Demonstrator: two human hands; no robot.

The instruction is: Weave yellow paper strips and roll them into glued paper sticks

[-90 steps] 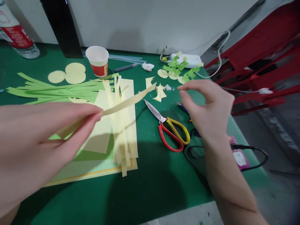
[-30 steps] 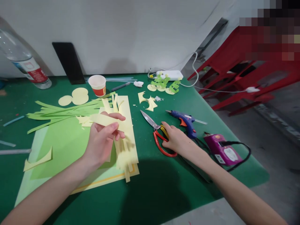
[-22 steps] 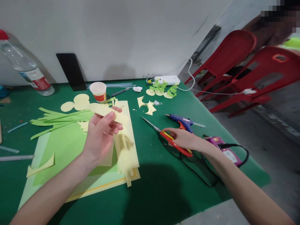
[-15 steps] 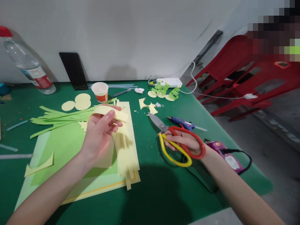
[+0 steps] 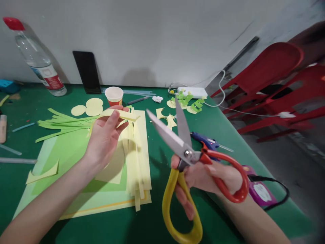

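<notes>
Between the thumb and fingers of my left hand (image 5: 105,137) is a curled pale yellow paper strip (image 5: 127,116), held above the stacked paper. My right hand (image 5: 203,178) grips scissors (image 5: 186,152) with one red and one yellow handle; their blades stand apart and point up and away, with nothing between them. Below my left hand lie green paper sheets (image 5: 61,162), a pale yellow sheet (image 5: 143,145) with cut yellow strips (image 5: 134,159) on it, and a fan of green paper strips (image 5: 63,122).
Behind stand a paper cup (image 5: 114,96), a black phone (image 5: 87,73) against the wall and a water bottle (image 5: 42,64). Yellow paper circles (image 5: 94,106) lie nearby. To the right are a blue glue gun (image 5: 207,140), a purple box (image 5: 261,191) with a black cable and red chairs (image 5: 269,71).
My right hand has lifted the scissors nearer to me, and their blades have spread apart. My left hand still pinches the yellow strip, now turned more edge-on. The view has shifted slightly.
</notes>
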